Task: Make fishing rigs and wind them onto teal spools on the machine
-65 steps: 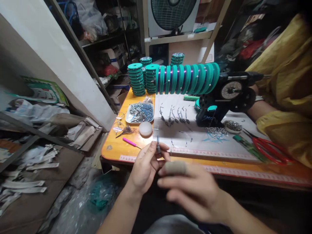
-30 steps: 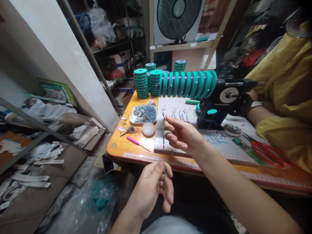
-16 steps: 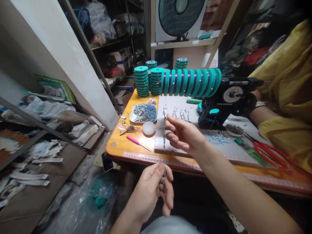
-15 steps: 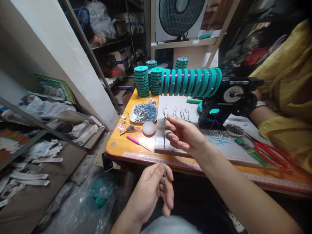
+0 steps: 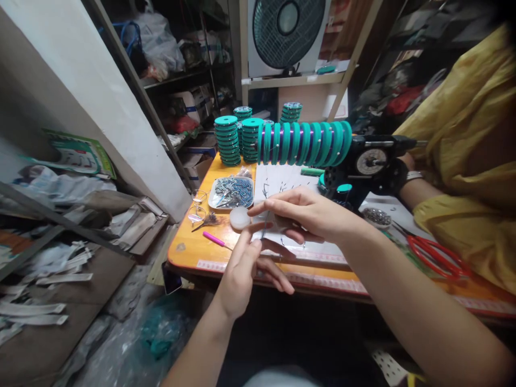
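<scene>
Left hand point(image 5: 241, 271): grip pinched on thin dark piece point(image 5: 263, 234) above near edge of table point(image 5: 197, 248). Right hand point(image 5: 308, 214) close beside, fingers half-curled, grip's hold unclear. Pink-handled tool point(image 5: 214, 238) near front left corner.

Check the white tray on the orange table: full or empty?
It isn't empty: small blue and silvery pieces cover most of the white tray's floor, inside its rim.

One head camera looks down across the table point(image 5: 191, 236).
</scene>
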### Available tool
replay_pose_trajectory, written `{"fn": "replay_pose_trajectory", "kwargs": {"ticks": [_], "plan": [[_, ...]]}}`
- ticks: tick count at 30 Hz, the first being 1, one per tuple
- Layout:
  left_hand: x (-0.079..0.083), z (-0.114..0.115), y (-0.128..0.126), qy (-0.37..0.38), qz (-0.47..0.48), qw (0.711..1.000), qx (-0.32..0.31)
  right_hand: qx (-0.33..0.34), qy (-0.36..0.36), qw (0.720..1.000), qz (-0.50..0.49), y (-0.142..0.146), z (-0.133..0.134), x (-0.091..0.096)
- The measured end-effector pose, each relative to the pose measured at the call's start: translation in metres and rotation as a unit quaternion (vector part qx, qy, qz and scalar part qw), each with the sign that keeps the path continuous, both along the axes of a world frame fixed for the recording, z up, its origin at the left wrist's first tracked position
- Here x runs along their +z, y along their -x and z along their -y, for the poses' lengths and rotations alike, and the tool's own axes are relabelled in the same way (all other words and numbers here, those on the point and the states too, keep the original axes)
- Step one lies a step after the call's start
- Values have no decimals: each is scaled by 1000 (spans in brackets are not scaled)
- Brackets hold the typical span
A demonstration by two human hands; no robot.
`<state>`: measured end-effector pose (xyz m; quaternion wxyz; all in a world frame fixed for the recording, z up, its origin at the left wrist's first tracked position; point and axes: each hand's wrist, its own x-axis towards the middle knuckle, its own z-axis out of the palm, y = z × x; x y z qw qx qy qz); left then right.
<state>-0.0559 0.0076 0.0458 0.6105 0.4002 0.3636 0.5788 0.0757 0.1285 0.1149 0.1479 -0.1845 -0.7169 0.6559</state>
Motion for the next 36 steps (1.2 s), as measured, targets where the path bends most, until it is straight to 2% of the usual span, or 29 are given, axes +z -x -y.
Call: {"fn": "replay_pose_trajectory", "kwargs": {"ticks": [4, 7, 10, 14, 17, 23, 30, 36], "plan": [[10, -11, 2, -1, -35, 999, -13, 8, -16, 1000, 25, -1, -3, 5], [11, -16, 2, -12, -18, 1000, -15, 12, 14, 1000, 14, -2, -4, 0], [8, -19, -2, -22, 24, 999, -16, 35, 137, 989, -45, 0, -5, -10], [2, -21, -10, -32, 90, 995, 42, 52, 341, 927, -146, 11, -3, -22], [0, -21, -15, -26, 107, 989, 94, 10, 397, 901, -175, 22, 2, -25], [4, -17, -17, -14, 144, 984, 103, -51, 418, 890, -175, 31, 10, -21], [0, -11, -18, 4, 168, 982, 88, -86, 405, 901, -129, 30, 13, -16], [-5, -3, -18, 21, 172, 982, 69, -100, 382, 910, -123, 29, 11, -19]]}}
